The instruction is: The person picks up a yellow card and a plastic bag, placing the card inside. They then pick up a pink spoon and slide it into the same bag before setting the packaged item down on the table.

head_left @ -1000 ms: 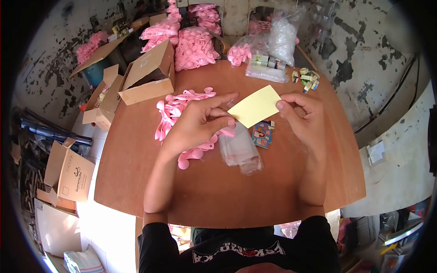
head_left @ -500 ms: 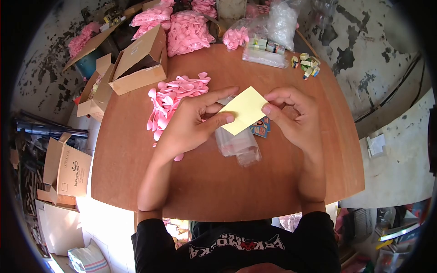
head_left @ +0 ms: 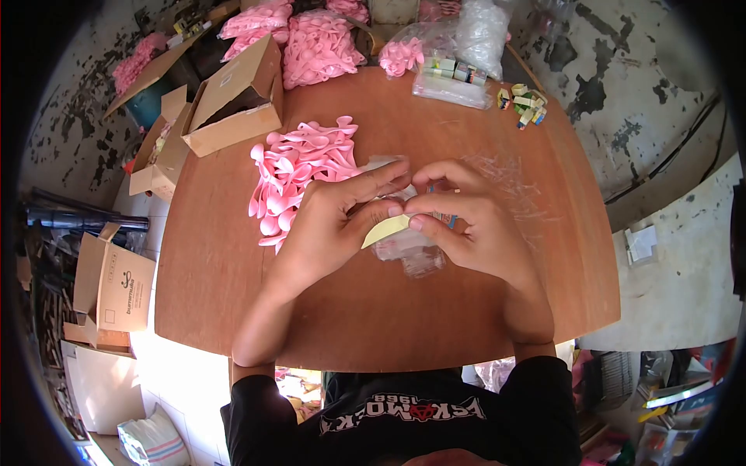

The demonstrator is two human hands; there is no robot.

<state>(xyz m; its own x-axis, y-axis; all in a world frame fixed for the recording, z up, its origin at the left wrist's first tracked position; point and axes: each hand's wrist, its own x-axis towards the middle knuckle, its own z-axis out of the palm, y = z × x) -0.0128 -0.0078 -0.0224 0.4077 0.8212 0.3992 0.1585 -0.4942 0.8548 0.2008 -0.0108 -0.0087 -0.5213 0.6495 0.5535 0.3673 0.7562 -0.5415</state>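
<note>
A yellow paper card (head_left: 386,230) is pinched between both hands over the middle of the table, bent into a curve and partly hidden by fingers. My left hand (head_left: 342,213) is closed on its left side, and my right hand (head_left: 466,221) is closed on its right side, with the fingertips of both nearly meeting. Beneath them lie clear plastic sleeves (head_left: 420,258). A blue printed card shows only in part behind my right hand. Left of my left hand is a pile of pink plastic spoons (head_left: 311,159).
An open cardboard box (head_left: 233,132) stands at the table's back left. Bags of pink spoons (head_left: 320,50) are at the back. Plastic sleeves with rolled cards (head_left: 451,89) and a small heap of folded cards (head_left: 524,105) lie back right. Thin clear strips (head_left: 505,182) lie right of centre.
The yellow card has gone from flat and fully visible to curved and mostly covered. My hands have come together, the right one moving left. The view has shifted slightly.
</note>
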